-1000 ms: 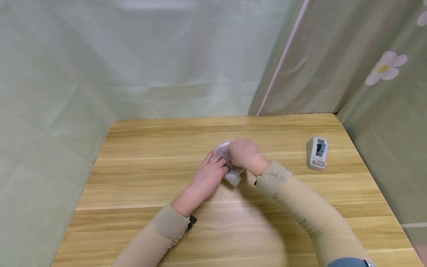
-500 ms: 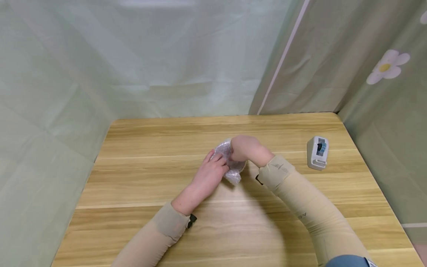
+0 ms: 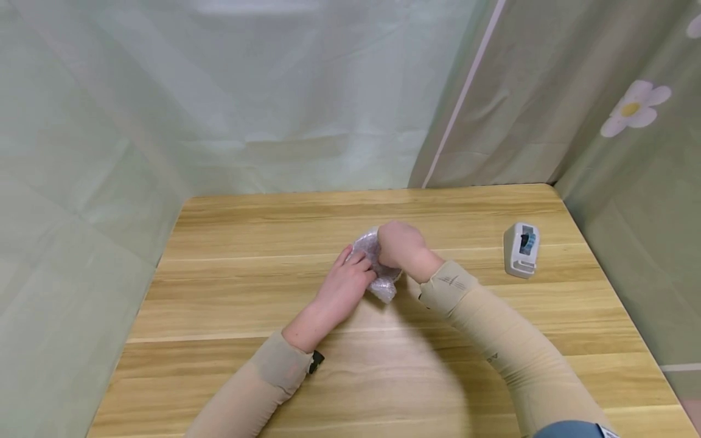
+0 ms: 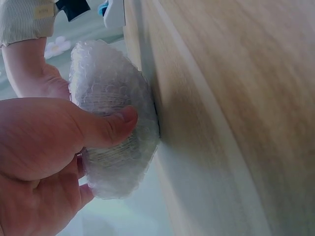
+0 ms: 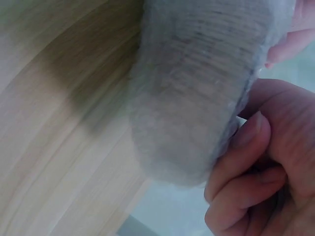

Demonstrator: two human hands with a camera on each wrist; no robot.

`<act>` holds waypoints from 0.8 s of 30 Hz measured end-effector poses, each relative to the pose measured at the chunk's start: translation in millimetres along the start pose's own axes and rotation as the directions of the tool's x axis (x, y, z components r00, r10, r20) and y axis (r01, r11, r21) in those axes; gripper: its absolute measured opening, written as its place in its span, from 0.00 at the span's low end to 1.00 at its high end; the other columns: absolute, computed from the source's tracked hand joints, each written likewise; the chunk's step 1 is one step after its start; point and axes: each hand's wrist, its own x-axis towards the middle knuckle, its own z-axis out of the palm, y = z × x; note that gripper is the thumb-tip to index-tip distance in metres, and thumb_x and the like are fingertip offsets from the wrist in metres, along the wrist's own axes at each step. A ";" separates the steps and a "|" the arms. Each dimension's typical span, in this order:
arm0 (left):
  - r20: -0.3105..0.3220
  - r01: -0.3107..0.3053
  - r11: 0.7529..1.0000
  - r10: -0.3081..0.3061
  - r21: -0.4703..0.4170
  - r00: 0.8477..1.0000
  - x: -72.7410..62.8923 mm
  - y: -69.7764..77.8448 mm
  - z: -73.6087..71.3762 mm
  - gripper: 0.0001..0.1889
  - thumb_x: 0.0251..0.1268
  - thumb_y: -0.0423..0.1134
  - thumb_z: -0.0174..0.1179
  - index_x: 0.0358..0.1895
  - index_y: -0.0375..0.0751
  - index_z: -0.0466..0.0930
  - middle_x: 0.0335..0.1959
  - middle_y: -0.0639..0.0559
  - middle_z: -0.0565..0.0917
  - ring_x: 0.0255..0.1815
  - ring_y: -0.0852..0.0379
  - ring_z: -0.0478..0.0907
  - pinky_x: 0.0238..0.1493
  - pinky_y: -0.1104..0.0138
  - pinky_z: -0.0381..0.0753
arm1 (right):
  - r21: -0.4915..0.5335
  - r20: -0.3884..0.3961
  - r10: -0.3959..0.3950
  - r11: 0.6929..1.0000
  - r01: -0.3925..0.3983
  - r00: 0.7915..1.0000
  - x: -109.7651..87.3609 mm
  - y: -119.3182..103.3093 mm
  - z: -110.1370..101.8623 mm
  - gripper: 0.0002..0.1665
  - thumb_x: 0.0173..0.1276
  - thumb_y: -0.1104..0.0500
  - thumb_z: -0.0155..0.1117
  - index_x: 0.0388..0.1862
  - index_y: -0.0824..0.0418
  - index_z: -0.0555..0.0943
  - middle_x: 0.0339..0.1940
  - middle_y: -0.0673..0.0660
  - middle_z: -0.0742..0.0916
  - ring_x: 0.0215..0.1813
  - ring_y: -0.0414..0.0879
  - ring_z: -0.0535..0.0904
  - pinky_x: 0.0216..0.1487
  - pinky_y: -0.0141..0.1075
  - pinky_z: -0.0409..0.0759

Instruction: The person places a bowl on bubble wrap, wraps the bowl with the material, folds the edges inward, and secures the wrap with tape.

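A small bundle in bubble wrap point(image 3: 385, 288) stands on the table between both hands. Through the plastic in the left wrist view, something with fine ribbed lines shows inside the bubble-wrapped bundle point(image 4: 113, 101); its kind is unclear. My left hand point(image 3: 345, 287) grips the bundle from the left, its thumb point(image 4: 110, 129) across the near face and its fingers over the upper side. My right hand point(image 3: 402, 246) is at the bundle's far upper edge. In the right wrist view its fingers point(image 5: 236, 167) are curled against the wrap's edge, and the thumb tip is hidden behind the wrap.
A white tape dispenser point(image 3: 521, 250) with a blue roll stands at the table's right. The wooden table point(image 3: 246, 243) is bounded by pale green curtains point(image 3: 306, 121) at the back and sides.
My right hand shifts slightly outward, then back toward the bundle along its upper edge. My left hand and the bundle stay nearly still.
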 end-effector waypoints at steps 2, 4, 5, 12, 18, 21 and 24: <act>0.003 0.003 1.000 -0.003 -0.005 1.000 0.4 0.2 -0.5 0.15 0.72 0.28 0.64 0.54 0.46 0.91 0.61 0.51 0.86 0.71 0.49 0.74 0.84 0.46 0.55 | 0.020 -0.007 -0.004 1.000 0.005 1.000 -0.2 2.4 -0.4 0.04 0.59 0.64 0.72 0.29 0.61 0.83 0.39 0.60 0.89 0.37 0.52 0.84 0.35 0.47 0.88; 0.005 0.007 1.000 -0.007 -0.011 1.000 1.0 0.4 -0.6 0.16 0.72 0.28 0.64 0.56 0.47 0.91 0.63 0.51 0.85 0.72 0.48 0.74 0.84 0.46 0.55 | 0.056 -0.007 -0.007 0.998 0.008 1.000 -0.7 5.3 -0.9 0.04 0.58 0.66 0.71 0.29 0.61 0.83 0.37 0.59 0.89 0.36 0.52 0.84 0.35 0.45 0.87; 0.006 0.009 1.000 -0.009 -0.014 1.000 1.5 0.5 -0.5 0.16 0.72 0.28 0.64 0.56 0.47 0.91 0.63 0.51 0.85 0.72 0.48 0.74 0.84 0.46 0.55 | 0.076 -0.006 -0.007 0.997 0.007 1.000 -0.8 6.6 -1.0 0.05 0.57 0.68 0.70 0.29 0.60 0.82 0.36 0.58 0.88 0.36 0.52 0.83 0.36 0.45 0.86; 0.004 -0.002 1.000 0.002 -0.010 1.000 3.8 1.8 0.4 0.16 0.72 0.28 0.63 0.56 0.47 0.90 0.63 0.51 0.85 0.72 0.48 0.74 0.84 0.45 0.56 | 0.068 -0.036 0.024 0.997 -0.021 0.999 -2.9 7.8 2.1 0.04 0.59 0.67 0.67 0.33 0.60 0.84 0.38 0.59 0.89 0.38 0.54 0.84 0.37 0.47 0.87; -0.012 0.000 1.000 0.000 0.007 1.000 2.6 2.1 1.0 0.15 0.72 0.27 0.63 0.55 0.46 0.90 0.60 0.52 0.86 0.70 0.49 0.74 0.84 0.45 0.56 | 0.022 -0.075 0.064 0.998 -0.063 0.995 -2.5 1.5 8.0 0.06 0.64 0.64 0.69 0.41 0.61 0.87 0.42 0.61 0.90 0.42 0.57 0.87 0.36 0.51 0.88; -0.014 -0.003 1.000 0.003 0.012 1.000 1.7 1.8 2.0 0.14 0.72 0.28 0.63 0.55 0.46 0.90 0.60 0.52 0.87 0.70 0.48 0.75 0.84 0.45 0.56 | 0.026 -0.072 0.080 0.997 -0.078 0.994 -2.2 -0.7 9.5 0.07 0.66 0.64 0.69 0.42 0.61 0.87 0.42 0.61 0.90 0.42 0.56 0.87 0.34 0.50 0.88; -0.027 -0.009 1.000 0.009 0.005 1.000 1.1 1.7 2.1 0.14 0.72 0.27 0.62 0.54 0.44 0.90 0.58 0.51 0.87 0.69 0.48 0.75 0.83 0.45 0.57 | 0.024 -0.074 0.082 0.996 -0.080 0.994 -2.3 -1.7 9.3 0.08 0.66 0.63 0.69 0.44 0.61 0.87 0.42 0.61 0.90 0.41 0.56 0.87 0.33 0.49 0.88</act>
